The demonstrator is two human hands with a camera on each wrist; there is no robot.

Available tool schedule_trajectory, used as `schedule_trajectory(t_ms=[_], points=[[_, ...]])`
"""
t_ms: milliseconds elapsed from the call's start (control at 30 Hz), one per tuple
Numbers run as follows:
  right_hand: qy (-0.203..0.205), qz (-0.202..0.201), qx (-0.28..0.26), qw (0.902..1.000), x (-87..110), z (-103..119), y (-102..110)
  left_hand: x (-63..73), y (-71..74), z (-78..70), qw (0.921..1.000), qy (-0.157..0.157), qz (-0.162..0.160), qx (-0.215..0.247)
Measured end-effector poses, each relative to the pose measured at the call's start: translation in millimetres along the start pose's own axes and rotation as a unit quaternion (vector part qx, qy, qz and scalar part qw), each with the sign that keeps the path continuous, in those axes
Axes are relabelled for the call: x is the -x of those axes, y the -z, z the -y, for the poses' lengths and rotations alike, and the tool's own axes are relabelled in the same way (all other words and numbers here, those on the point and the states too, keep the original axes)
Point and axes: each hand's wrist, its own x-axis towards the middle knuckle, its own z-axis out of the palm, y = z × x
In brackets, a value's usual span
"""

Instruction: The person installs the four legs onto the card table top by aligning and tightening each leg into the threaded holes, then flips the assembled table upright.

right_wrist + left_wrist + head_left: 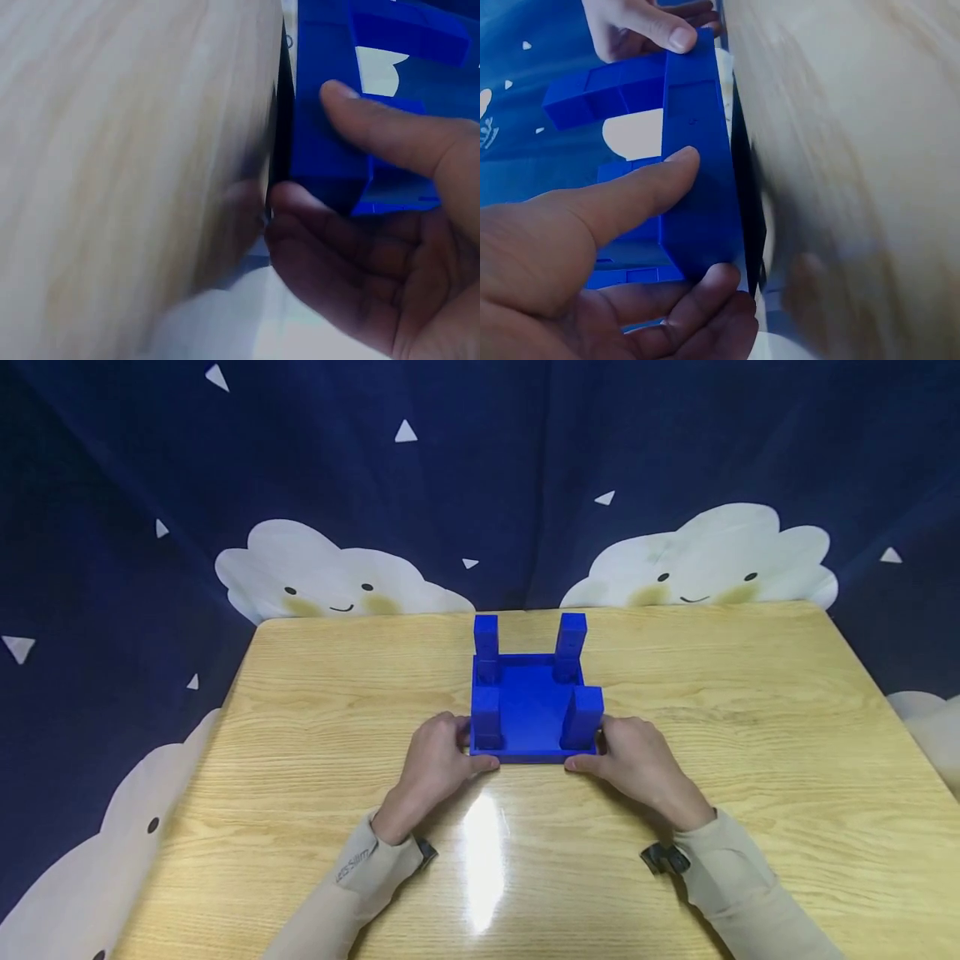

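A blue square piece with a raised rim and several upright posts stands at the middle of the table, like a small toy table turned legs up. My left hand grips its near left corner. In the left wrist view the thumb lies on the near side wall, and the other fingers bend round the corner low down. At the near right corner my right hand holds it the same way, thumb on the front wall. A dark strip shows under the piece; whether it touches the tabletop I cannot tell.
The wooden table has a glossy surface with a bright reflection in front of the piece. Behind and beside it hangs a dark blue curtain with white clouds and triangles. A small black device sits at the right wrist.
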Motion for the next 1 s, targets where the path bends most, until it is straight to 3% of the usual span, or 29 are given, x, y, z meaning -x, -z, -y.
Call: schedule_trajectory(t_ms=[333, 467, 700, 900, 1000], points=[[0.003, -0.013, -0.039, 0.9991, 19.8, 1.9, 8.6, 15.4, 7.7, -4.1, 0.998, 0.003, 0.0, 0.064], [0.016, -0.024, -0.039, 0.9988, 29.0, 3.2, 12.4, 24.6, 9.6, -7.2, 0.997, -0.009, -0.003, 0.077], [0.021, -0.035, -0.044, 0.9982, 45.8, 9.8, 18.1, 45.7, 7.1, -8.7, 0.9901, -0.022, -0.04, 0.133], [0.022, -0.065, -0.032, 0.9971, 60.1, 15.6, 22.2, 58.2, 6.4, -13.4, 0.9868, -0.057, -0.081, 0.128], [0.023, -0.077, -0.025, 0.9965, 64.9, 18.6, 24.8, 61.8, 8.3, -17.4, 0.9856, -0.057, -0.087, 0.133]])
